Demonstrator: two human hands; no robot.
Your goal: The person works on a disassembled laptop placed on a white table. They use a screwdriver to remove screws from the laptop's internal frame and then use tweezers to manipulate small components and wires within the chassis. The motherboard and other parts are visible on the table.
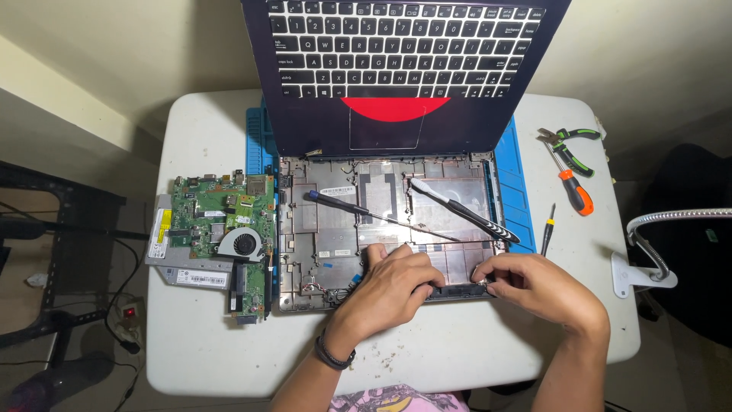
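Both hands, left (396,286) and right (534,284), fingers pinched together, grip the near edge of the open grey metal laptop base (381,229); bare white tabletop (229,343) lies nearer.

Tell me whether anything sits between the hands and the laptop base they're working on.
Nothing visible does: the left hand and right hand already rest on the near edge of the open laptop base. Both screwdrivers lie farther back.

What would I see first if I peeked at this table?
First you would see the opened dark laptop shell, lying in the middle of the white table with its keyboard half propped up behind it. Both bare hands, the left hand and the right hand, press on the shell's near edge. Left of the shell lies the green circuit board with a round fan, and right of it sit orange-handled tools.
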